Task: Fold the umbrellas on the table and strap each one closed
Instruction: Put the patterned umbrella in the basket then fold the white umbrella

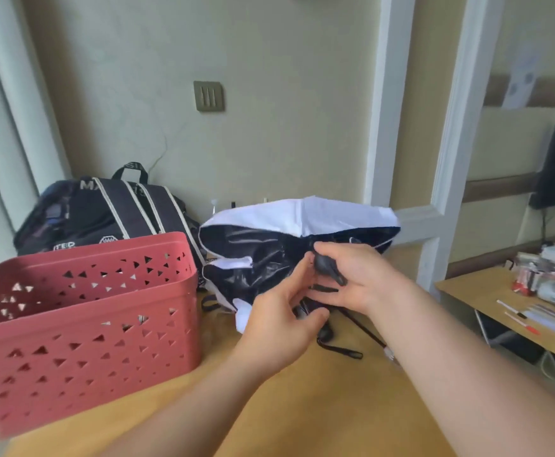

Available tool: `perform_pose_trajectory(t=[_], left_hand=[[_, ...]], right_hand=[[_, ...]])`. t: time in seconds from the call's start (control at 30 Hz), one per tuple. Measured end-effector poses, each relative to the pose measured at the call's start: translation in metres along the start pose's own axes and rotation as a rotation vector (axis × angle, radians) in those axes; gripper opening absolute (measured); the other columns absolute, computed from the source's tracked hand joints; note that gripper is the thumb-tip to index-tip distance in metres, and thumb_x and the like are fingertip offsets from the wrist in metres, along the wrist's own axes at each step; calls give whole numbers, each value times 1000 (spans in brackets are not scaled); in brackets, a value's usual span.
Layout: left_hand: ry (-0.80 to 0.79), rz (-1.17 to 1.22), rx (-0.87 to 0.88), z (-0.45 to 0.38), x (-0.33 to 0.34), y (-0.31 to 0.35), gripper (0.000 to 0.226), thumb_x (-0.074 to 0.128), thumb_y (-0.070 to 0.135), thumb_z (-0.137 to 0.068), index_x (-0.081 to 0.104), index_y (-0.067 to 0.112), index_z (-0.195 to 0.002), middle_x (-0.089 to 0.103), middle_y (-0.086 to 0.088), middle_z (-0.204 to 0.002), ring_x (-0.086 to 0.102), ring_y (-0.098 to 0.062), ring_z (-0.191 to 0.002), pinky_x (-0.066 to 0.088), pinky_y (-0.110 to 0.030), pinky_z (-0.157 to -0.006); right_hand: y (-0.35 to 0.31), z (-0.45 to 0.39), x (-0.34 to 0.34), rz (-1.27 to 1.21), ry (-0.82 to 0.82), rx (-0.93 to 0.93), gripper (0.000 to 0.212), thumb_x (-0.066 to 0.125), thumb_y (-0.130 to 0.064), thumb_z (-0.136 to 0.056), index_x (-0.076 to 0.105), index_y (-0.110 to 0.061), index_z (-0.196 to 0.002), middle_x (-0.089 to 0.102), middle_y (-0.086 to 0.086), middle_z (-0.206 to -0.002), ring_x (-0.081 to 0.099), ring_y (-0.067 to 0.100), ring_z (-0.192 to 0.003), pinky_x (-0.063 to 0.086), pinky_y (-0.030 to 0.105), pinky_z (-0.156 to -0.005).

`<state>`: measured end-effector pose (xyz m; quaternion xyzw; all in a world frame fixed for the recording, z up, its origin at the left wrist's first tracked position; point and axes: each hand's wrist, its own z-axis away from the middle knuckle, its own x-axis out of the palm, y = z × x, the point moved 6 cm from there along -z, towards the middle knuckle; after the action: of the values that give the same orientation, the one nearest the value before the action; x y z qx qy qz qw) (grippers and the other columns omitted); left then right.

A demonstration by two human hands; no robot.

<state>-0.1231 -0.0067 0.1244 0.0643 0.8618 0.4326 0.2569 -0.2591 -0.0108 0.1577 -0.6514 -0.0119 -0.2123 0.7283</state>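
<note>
Much of the umbrella (289, 245) is hard to read: its dark canopy is bunched into glossy folds with a white outer layer turned over the top, and both hands cover the middle, so the shaft and ribs mostly cannot be made out. One thin dark rib juts out low on the right, and a black wrist strap (338, 349) trails onto the surface below the hands. The picture is softly blurred.

The right hand (352, 275) is curled round a dark rounded part of the umbrella (probably the handle, though the blur leaves that unsure), thumb on top. The left hand (282, 321) sits just below and to the left, touching the right one; its forefinger reaches up to that dark part, and its thumb and lower fingers close on something dark beneath, which is too hidden to name.

The umbrella lies toward the far side of a yellow wooden surface (302, 407), close to the wall. To its left stands a red plastic basket (85, 311) pierced with triangular holes, its near left corner cut off by the frame. Behind that rests a black bag (105, 212) with white-edged straps. A switch plate (209, 96) is on the pale wall, and a second table (500, 311) with pens and clutter stands at the right.
</note>
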Motion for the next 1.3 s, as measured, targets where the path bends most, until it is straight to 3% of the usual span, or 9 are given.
perform_pose_trajectory(t=[0.13, 0.27, 0.5, 0.7, 0.83, 0.97, 1.13, 1.23, 1.3], left_hand=[[59, -281, 97, 51, -19, -5, 31, 66, 12, -89, 79, 35, -105, 73, 28, -108, 69, 1, -104, 55, -17, -83], [15, -385, -129, 87, -50, -53, 26, 63, 13, -78, 74, 36, -71, 73, 27, -86, 69, -1, -83, 48, -14, -66], [185, 201, -484, 57, -94, -56, 94, 87, 37, -84, 25, 51, -155, 52, 7, -144, 54, -24, -136, 49, -46, -108], [103, 495, -344, 20, -90, 41, 40, 62, 45, -103, 59, 31, -139, 72, -2, -130, 66, -38, -122, 53, -55, -103], [219, 492, -306, 11, -98, 83, 35, 66, 41, -101, 69, 18, -127, 78, -7, -114, 76, -31, -104, 56, -53, -100], [101, 431, -187, 12, -88, 104, 36, 70, 31, -99, 65, 22, -134, 75, -6, -125, 72, -29, -115, 52, -54, -105], [92, 626, -229, 42, -65, 86, 37, 67, 51, -96, 59, 59, -131, 58, 6, -151, 60, -21, -134, 44, -54, -113], [-179, 631, -661, 80, -18, 43, 70, 50, 71, -96, 49, 28, -151, 61, -10, -145, 60, -38, -130, 42, -56, -113], [-672, 615, -894, 119, 6, 42, 82, 55, 69, -95, 31, 24, -159, 53, -19, -150, 54, -51, -132, 44, -60, -109]], right_hand=[[-16, 17, -33, -25, 59, 107, 23, 66, -12, -99, 63, -2, -120, 78, 19, -103, 69, 22, -71, 58, 31, -56], [-43, 39, -44, -9, -5, 115, 18, 60, -11, -101, 59, -4, -118, 76, 19, -113, 68, 20, -68, 54, 24, -50], [-90, 82, -43, -69, -70, 72, 29, 49, -2, -98, 63, -8, -124, 77, 13, -115, 60, 14, -67, 41, 14, -46], [-110, 99, -45, -71, -60, -48, 33, 45, -7, -85, 62, -5, -113, 70, 16, -93, 51, 16, -57, 27, 14, -37], [-106, 102, -54, 470, 116, -282, 26, 63, 0, -87, 63, -5, -113, 66, 10, -89, 55, 16, -61, 37, 21, -46], [-94, 108, -68, 983, 370, -546, 17, 82, -27, -86, 71, -25, -99, 70, -6, -92, 68, 15, -79, 49, 27, -65], [-76, 94, -89, 980, 476, -616, 9, 75, -24, -93, 73, -24, -102, 69, -7, -95, 65, 17, -89, 46, 29, -76], [-78, 94, -95, 812, 487, -639, 10, 78, -19, -91, 74, -23, -100, 68, -7, -90, 64, 13, -83, 44, 25, -68], [-84, 94, -97, 731, 472, -656, 10, 79, -19, -91, 74, -24, -98, 69, -6, -89, 64, 13, -82, 43, 23, -65]])
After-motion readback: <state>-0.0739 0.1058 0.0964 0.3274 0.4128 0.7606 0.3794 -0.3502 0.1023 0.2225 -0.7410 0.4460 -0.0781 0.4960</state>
